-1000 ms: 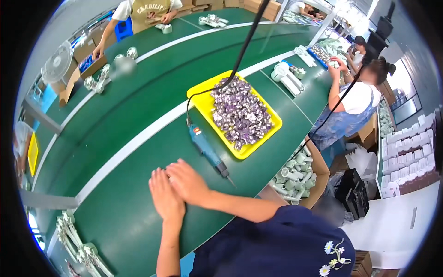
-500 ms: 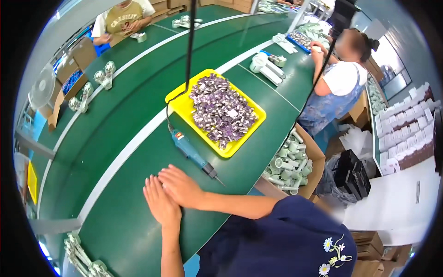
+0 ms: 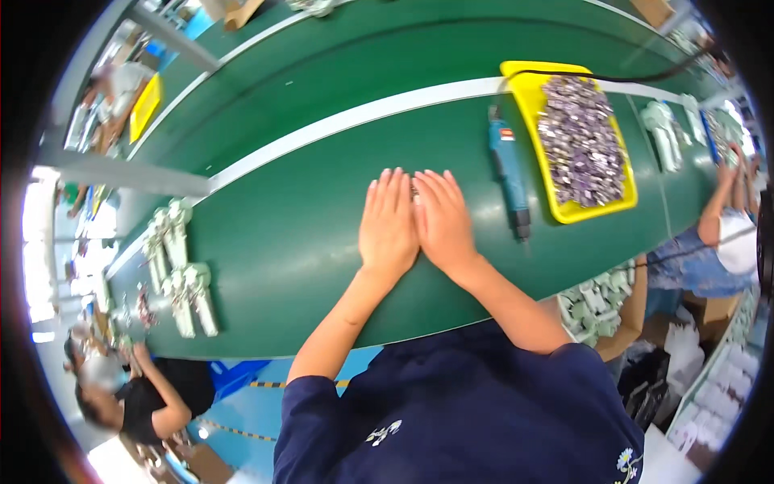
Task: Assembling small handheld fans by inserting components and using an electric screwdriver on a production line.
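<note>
My left hand (image 3: pixel 389 230) lies palm down on the green worktable (image 3: pixel 298 274), its fingers stretched forward. Right beside it rests my right hand (image 3: pixel 443 226), also flat, with its inner edge against the left. A small shiny spot shows where the two meet, too small to make out. To the right of my hands, a teal electric screwdriver (image 3: pixel 508 173) lies on the table, touched by neither hand. Beyond it sits a yellow tray (image 3: pixel 526 89) heaped with small purple and silvery metal parts (image 3: pixel 582 141).
Pale green plastic assemblies (image 3: pixel 191 300) lie at the table's left end. A white rail (image 3: pixel 322 131) runs along the far side, near a grey post (image 3: pixel 121 171). At right stands a carton of green parts (image 3: pixel 598 305). Co-workers sit at lower left (image 3: pixel 173 395) and far right (image 3: pixel 734 242).
The view has swung left, so the tray and screwdriver now appear further right. My right hand, which overlapped the left one, now lies beside it.
</note>
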### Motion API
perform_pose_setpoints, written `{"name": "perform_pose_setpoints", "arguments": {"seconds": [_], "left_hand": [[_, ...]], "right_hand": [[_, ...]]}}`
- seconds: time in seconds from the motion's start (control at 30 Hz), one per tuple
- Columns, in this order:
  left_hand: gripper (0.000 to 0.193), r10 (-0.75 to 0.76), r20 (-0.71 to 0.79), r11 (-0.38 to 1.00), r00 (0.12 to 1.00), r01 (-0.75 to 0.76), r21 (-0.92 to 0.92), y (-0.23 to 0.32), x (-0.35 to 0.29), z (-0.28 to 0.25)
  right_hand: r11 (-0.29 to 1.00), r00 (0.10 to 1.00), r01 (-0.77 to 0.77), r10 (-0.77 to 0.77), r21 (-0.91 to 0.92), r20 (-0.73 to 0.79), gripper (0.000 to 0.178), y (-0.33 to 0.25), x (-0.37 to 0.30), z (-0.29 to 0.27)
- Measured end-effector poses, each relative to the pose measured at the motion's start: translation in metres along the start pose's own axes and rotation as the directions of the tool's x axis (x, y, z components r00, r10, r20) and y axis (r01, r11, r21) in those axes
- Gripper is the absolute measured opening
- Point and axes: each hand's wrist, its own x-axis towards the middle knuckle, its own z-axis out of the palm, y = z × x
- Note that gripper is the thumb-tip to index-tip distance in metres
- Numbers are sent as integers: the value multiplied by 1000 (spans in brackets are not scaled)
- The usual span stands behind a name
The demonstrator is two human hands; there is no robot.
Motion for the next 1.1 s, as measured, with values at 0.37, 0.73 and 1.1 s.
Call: {"name": "perform_pose_setpoints", "arguments": {"seconds": [0.37, 0.73, 1.1], "left_hand": [[49, -30, 40, 992, 999, 34, -124, 6, -6, -12], [58, -23, 36, 991, 999, 27, -134, 7, -17, 10], [62, 54, 37, 993, 998, -50, -109, -5, -1, 15]], "right_hand": [[990, 984, 143, -142, 0, 104, 39, 2, -7, -3], [988, 982, 132, -119, -75, 148, 48, 22, -16, 1], [997, 983, 37, -48, 66, 176, 46, 25, -3, -8]]}}
